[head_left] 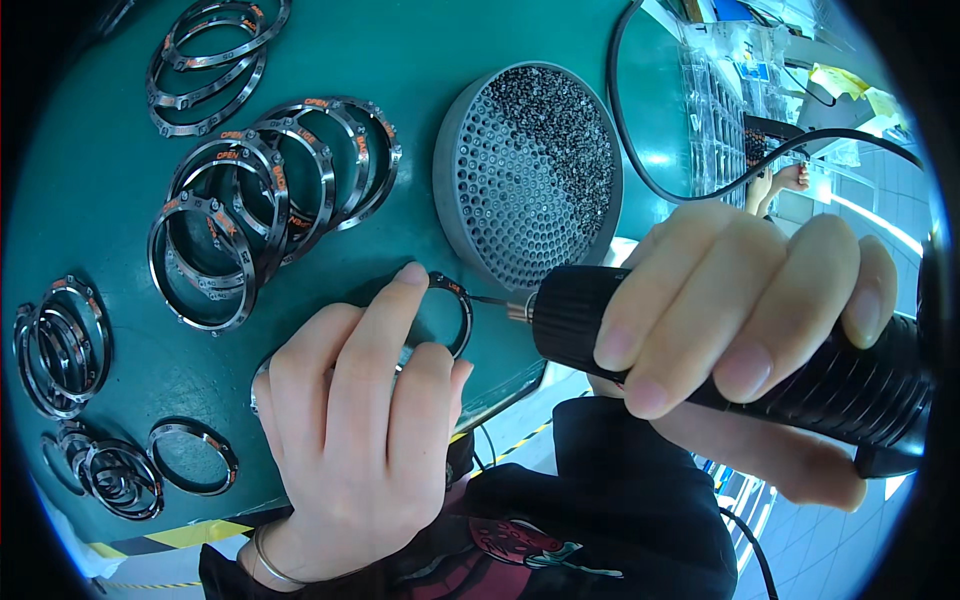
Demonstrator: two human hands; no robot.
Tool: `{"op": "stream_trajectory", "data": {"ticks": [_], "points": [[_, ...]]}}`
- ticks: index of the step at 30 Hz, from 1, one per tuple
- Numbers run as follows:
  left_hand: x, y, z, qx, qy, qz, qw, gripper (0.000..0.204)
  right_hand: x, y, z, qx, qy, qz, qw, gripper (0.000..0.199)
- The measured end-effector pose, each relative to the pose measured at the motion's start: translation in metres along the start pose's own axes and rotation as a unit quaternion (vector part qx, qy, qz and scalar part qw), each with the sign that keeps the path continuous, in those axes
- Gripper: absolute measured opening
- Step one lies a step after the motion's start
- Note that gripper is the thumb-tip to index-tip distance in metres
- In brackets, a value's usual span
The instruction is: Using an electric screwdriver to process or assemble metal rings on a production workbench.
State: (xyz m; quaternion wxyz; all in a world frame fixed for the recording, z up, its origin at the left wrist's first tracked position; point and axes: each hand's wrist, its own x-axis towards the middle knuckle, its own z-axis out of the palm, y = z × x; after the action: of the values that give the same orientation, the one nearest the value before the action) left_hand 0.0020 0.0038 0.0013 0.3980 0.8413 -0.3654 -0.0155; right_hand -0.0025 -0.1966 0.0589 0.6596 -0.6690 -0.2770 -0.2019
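Observation:
My left hand is closed on a dark metal ring near the table's front edge. Its index finger rests along the ring's far side, and the palm and fingers hide much of the ring. My right hand wraps round a black electric screwdriver lying nearly level. The thin bit points left and meets the ring's right outer edge, or comes very close; I cannot tell if a screw is on it. Just beyond stands a round grey tray with many small holes, dark tiny screws heaped on its far right part.
Overlapping metal rings lie at the left, with more at the far left and smaller ones near the front. A black cable loops behind the tray. Clear plastic trays and another person's hand are at the far right.

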Motion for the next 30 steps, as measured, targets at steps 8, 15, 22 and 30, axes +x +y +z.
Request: {"op": "stream_trajectory", "data": {"ticks": [8,15,22,30], "points": [[0.000,-0.003,0.000,-0.009,0.001,0.006,1.000,0.027,0.000,0.006,0.008,0.002,-0.005,-0.009,1.000,0.069],[0.003,-0.001,0.000,-0.013,0.004,0.007,1.000,0.027,0.002,0.009,0.002,0.022,-0.016,-0.029,0.999,0.072],[0.002,-0.001,0.003,-0.011,0.010,0.006,1.000,0.027,-0.006,0.009,0.002,-0.008,-0.018,-0.012,1.000,0.075],[0.001,-0.002,0.002,-0.007,0.009,0.010,1.000,0.031,-0.001,0.002,0.009,-0.025,-0.016,-0.021,0.999,0.071]]}}
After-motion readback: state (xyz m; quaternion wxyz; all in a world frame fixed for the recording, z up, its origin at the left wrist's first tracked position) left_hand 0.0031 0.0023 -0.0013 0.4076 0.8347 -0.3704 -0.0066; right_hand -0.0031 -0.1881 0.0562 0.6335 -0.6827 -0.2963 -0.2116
